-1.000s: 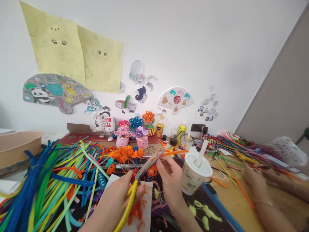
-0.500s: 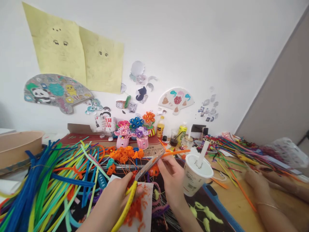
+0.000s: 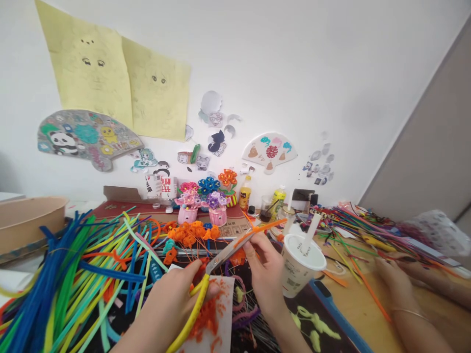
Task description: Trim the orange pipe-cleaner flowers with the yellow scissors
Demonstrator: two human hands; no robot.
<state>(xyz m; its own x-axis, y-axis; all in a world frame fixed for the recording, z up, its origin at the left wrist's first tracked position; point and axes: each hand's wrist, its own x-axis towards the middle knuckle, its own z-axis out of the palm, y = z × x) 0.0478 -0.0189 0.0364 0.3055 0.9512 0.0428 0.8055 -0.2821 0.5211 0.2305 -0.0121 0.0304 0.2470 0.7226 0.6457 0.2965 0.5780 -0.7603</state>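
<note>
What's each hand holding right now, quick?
Left hand: closed, holding yellow-handled scissors.
Right hand: closed, pinching an orange fuzzy strip.

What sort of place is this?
Probably a craft workspace: a pile of colourful fuzzy stems, little potted flowers that look handmade, and the left hand holding yellow-handled scissors all suggest it.

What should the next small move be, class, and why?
Probably a light snip at the orange strip: the left hand holds scissors, blades at the strip, the right hand pinches it, and orange fluff lies on the paper below.
</note>
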